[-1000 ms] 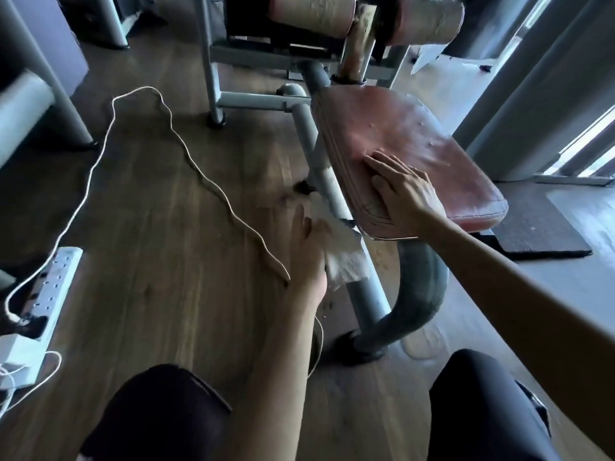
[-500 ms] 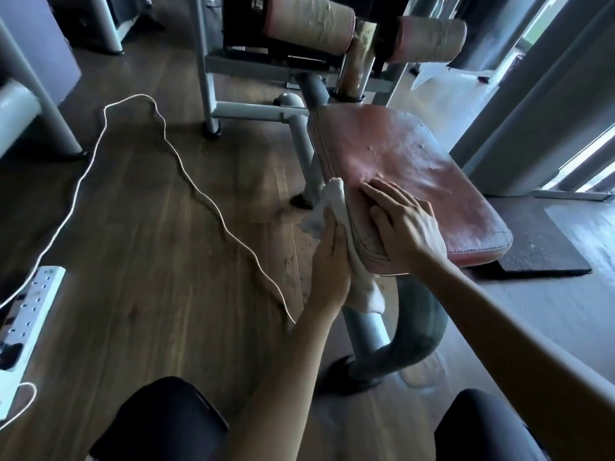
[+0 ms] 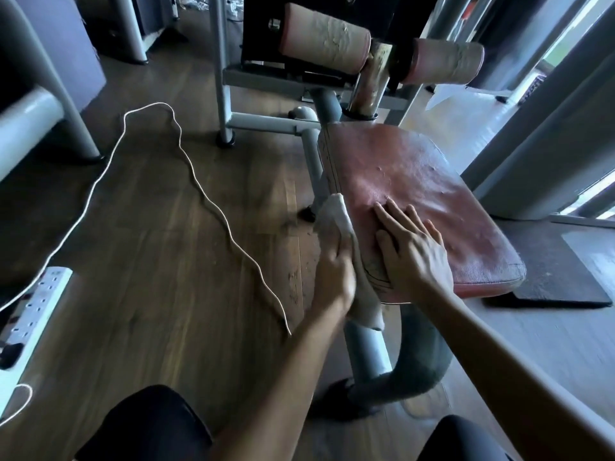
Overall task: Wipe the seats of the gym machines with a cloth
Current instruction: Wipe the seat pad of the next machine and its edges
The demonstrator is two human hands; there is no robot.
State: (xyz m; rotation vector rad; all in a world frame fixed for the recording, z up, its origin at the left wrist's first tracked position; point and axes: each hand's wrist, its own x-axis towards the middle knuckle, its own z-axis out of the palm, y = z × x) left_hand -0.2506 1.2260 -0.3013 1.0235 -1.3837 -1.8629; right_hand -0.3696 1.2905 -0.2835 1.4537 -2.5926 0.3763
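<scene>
The worn red seat (image 3: 419, 181) of a grey-framed gym machine fills the centre right of the head view. My left hand (image 3: 332, 274) grips a pale cloth (image 3: 336, 214) and holds it against the seat's left side edge; the cloth's lower end hangs below my hand over the grey frame tube. My right hand (image 3: 412, 247) lies flat on the near left part of the seat top with its fingers straight and spread.
Two worn roller pads (image 3: 324, 34) sit on the machine's upright behind the seat. A white cable (image 3: 199, 194) snakes over the wooden floor to a power strip (image 3: 30, 307) at the left. A dark mat (image 3: 552, 271) lies right of the seat. My knees show at the bottom.
My left hand has brought the cloth up from beside the frame tube to the seat's left edge. My right hand has stayed flat on the seat.
</scene>
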